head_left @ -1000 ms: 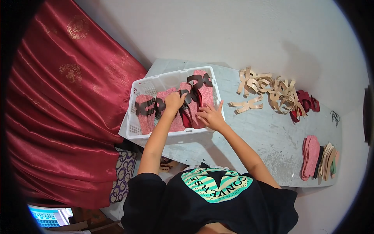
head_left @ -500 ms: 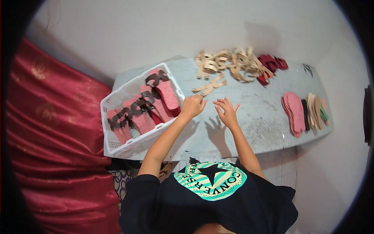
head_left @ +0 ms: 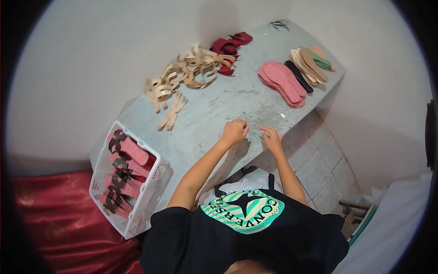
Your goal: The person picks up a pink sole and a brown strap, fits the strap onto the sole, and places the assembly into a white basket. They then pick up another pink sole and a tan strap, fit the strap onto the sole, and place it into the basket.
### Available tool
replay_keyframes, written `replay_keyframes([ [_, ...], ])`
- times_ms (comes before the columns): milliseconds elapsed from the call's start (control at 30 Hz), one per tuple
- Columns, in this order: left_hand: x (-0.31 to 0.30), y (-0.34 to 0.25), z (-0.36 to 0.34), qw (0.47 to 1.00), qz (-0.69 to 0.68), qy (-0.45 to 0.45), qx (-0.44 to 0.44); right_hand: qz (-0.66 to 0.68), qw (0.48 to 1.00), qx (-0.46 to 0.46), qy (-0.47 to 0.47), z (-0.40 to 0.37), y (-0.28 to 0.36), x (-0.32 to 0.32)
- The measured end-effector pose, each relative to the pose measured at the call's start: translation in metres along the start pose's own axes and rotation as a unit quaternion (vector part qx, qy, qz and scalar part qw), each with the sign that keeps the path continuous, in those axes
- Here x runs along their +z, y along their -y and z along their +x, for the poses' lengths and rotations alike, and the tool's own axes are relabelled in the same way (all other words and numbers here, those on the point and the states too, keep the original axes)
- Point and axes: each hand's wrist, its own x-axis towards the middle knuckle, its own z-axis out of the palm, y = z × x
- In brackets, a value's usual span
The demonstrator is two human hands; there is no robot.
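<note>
Head view: a person's left hand (head_left: 235, 132) and right hand (head_left: 273, 139) rest near each other at the near edge of a scuffed pale grey tabletop (head_left: 214, 109). The left grip is curled together in a loose fist. The right fingertips are drawn together, and whether either grip pinches anything cannot be told.

Nearest to them, just beyond the right hand, lies a fanned stack of flat pink glittery shoe soles (head_left: 282, 83). It is the likeliest trouble spot: the soles overlap loosely and slant toward the right edge, so a careless sweep of the right hand could probably scatter them or push some off. The white plastic mesh basket (head_left: 146, 203) of pink soles and dark straps sits at the left end and seems to overhang, so a knock from the left elbow might tip it.

The pink soles look thin, grainy and flexible, alike in shape, and each is offset from the one beneath.
</note>
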Motion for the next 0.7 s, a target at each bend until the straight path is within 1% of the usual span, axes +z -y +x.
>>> replay_keyframes([
  [33, 0.008, -0.006, 0.008, 1.000, -0.007, 0.015, 0.003, 0.011, 0.999, 0.030, -0.023, 0.002, -0.011, -0.007],
  [67, 0.015, -0.013, 0.015, 1.000, -0.010, 0.020, 0.013, 0.010, 0.999, 0.038, -0.032, 0.007, -0.025, -0.012],
  [133, 0.034, -0.019, 0.025, 0.998, -0.061, 0.029, 0.007, 0.072, 0.985, 0.095, -0.124, 0.025, -0.069, -0.012],
  [167, 0.047, -0.019, 0.030, 0.997, -0.062, 0.035, 0.013, 0.073, 0.984, 0.101, -0.129, 0.032, -0.085, -0.014],
  [200, 0.057, -0.021, 0.036, 0.975, -0.194, 0.095, -0.042, 0.106, 0.975, 0.109, -0.162, 0.041, -0.095, -0.018],
  [233, 0.065, -0.023, 0.041, 0.929, -0.322, 0.154, -0.098, 0.137, 0.964, 0.117, -0.195, 0.047, -0.103, -0.023],
  [267, 0.074, -0.024, 0.045, 0.929, -0.321, 0.159, -0.096, 0.139, 0.963, 0.122, -0.198, 0.054, -0.111, -0.025],
  [300, 0.076, -0.030, 0.049, 0.859, -0.426, 0.192, -0.208, 0.150, 0.957, 0.124, -0.217, 0.059, -0.115, -0.029],
  [333, 0.077, -0.035, 0.053, 0.766, -0.515, 0.219, -0.316, 0.162, 0.950, 0.126, -0.235, 0.065, -0.119, -0.032],
  [367, 0.078, -0.037, 0.056, 0.767, -0.511, 0.226, -0.315, 0.165, 0.948, 0.131, -0.240, 0.074, -0.122, -0.034],
  [400, 0.082, -0.035, 0.056, 0.713, -0.565, 0.215, -0.355, 0.298, 0.910, 0.182, -0.225, 0.086, -0.129, -0.033],
  [433, 0.087, -0.034, 0.065, 0.658, -0.609, 0.207, -0.392, 0.430, 0.848, 0.228, -0.209, 0.101, -0.136, -0.036],
  [467, 0.089, -0.032, 0.066, 0.659, -0.605, 0.212, -0.392, 0.433, 0.845, 0.230, -0.214, 0.112, -0.137, -0.039],
  [533, 0.091, -0.029, 0.068, 0.627, -0.623, 0.201, -0.422, 0.410, 0.835, 0.273, -0.245, 0.132, -0.136, -0.043],
  [567, 0.093, -0.027, 0.069, 0.628, -0.620, 0.204, -0.424, 0.413, 0.832, 0.277, -0.246, 0.142, -0.137, -0.044],
  [633, 0.099, -0.023, 0.069, 0.599, -0.639, 0.191, -0.443, 0.408, 0.833, 0.266, -0.262, 0.158, -0.141, -0.045],
  [667, 0.104, -0.022, 0.070, 0.600, -0.637, 0.191, -0.445, 0.411, 0.832, 0.268, -0.261, 0.165, -0.145, -0.043],
  [700, 0.106, -0.024, 0.071, 0.592, -0.641, 0.186, -0.452, 0.425, 0.810, 0.291, -0.280, 0.170, -0.141, -0.044],
])
